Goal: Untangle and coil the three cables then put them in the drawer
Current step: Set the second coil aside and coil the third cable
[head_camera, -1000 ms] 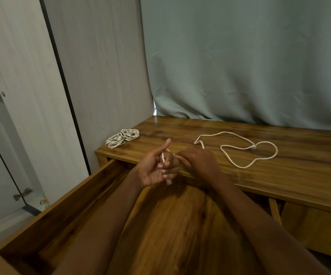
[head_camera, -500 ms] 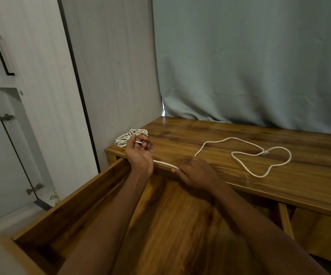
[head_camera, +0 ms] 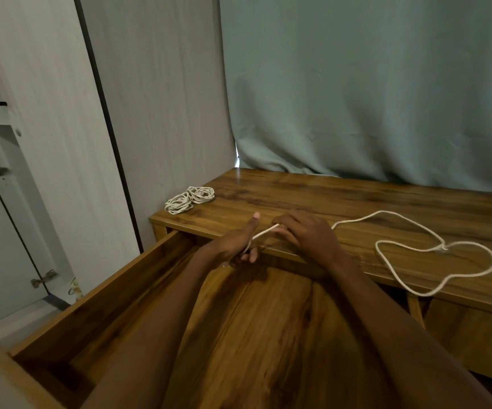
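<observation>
A loose white cable [head_camera: 433,252] lies in open loops on the wooden desk [head_camera: 357,199], right of my hands. Its near end runs into my hands above the desk's front edge. My left hand [head_camera: 238,243] holds the cable end, thumb raised, fingers curled round the strand. My right hand [head_camera: 306,231] pinches the same strand just beside it, palm down. Two coiled white cables [head_camera: 190,199] rest side by side at the desk's far left corner. The open drawer [head_camera: 97,305] extends below my forearms, and no cable shows in the part I can see.
A grey-green curtain [head_camera: 357,98] hangs behind the desk. Pale wardrobe panels [head_camera: 46,143] with a black handle stand to the left, close to the drawer's side wall.
My left hand came back from the desk's left corner toward my right hand, and both now meet on the cable end. The loose loops have shifted slightly on the desk.
</observation>
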Demonstrator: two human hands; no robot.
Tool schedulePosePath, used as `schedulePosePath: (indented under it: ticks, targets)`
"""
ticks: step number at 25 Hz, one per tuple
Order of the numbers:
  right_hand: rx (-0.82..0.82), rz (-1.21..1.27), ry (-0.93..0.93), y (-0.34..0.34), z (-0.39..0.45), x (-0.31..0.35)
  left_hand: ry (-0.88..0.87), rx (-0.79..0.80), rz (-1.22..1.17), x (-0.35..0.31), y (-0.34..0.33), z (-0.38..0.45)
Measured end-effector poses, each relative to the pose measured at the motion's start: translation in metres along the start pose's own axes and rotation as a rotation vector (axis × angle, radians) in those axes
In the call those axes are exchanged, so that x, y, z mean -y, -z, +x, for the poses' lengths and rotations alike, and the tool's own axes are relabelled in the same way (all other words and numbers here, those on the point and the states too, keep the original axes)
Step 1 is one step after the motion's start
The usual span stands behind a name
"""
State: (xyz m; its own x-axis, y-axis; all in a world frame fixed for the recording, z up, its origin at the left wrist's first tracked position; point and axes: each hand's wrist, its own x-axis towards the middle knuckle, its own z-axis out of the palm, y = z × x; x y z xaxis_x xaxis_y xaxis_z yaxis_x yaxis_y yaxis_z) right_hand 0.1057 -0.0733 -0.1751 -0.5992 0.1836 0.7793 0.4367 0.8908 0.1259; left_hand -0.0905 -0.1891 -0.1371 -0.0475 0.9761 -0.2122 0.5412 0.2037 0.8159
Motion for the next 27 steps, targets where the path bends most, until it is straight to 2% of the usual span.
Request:
schedulePosePath:
  ticks: [4, 5, 7, 9, 11, 13, 15, 17, 19, 20, 22, 24, 27]
  targets:
    - [-0.019, -0.051, -0.187, 0.009, -0.006, -0.01, -0.127, 0.553, -0.607, -0.005, 0.0, -0.007]
    - [-0.012, -0.07, -0.189, 0.006, -0.006, -0.009, -0.173, 0.638, -0.732, -0.008, -0.004, -0.007]
    - [0.014, -0.086, -0.14, -0.002, -0.001, -0.002, -0.277, 0.673, -0.921, -0.015, -0.015, -0.005]
    - [0.097, -0.093, -0.078, -0.013, 0.003, 0.005, -0.419, 0.54, -1.13, -0.02, -0.022, -0.004]
    - [0.191, -0.064, -0.055, -0.02, 0.003, 0.012, -0.566, 0.273, -1.332, -0.022, -0.018, -0.003]
    - [0.218, 0.004, -0.034, -0.023, 0.001, 0.018, -0.658, -0.014, -1.465, -0.021, -0.011, -0.003]
    - [0.218, 0.072, 0.038, -0.026, 0.003, 0.026, -0.64, -0.287, -1.544, -0.018, -0.006, -0.002]
    - [0.23, 0.093, 0.135, -0.026, 0.007, 0.034, -0.591, -0.487, -1.576, -0.011, 0.001, 0.001]
    - [0.195, 0.08, 0.174, -0.024, 0.008, 0.038, -0.548, -0.638, -1.474, 0.0, 0.012, 0.005]
    - [0.156, 0.06, 0.167, -0.021, 0.008, 0.038, -0.492, -0.718, -1.317, 0.007, 0.017, 0.009]
    - [0.077, 0.001, 0.123, -0.012, 0.009, 0.034, -0.318, -0.825, -0.769, 0.02, 0.021, 0.016]
    - [0.046, -0.077, 0.093, -0.004, 0.009, 0.026, -0.179, -0.714, -0.351, 0.021, 0.012, 0.017]
    - [-0.013, -0.225, 0.05, 0.001, 0.007, 0.009, -0.038, -0.325, -0.166, 0.014, 0.0, 0.012]
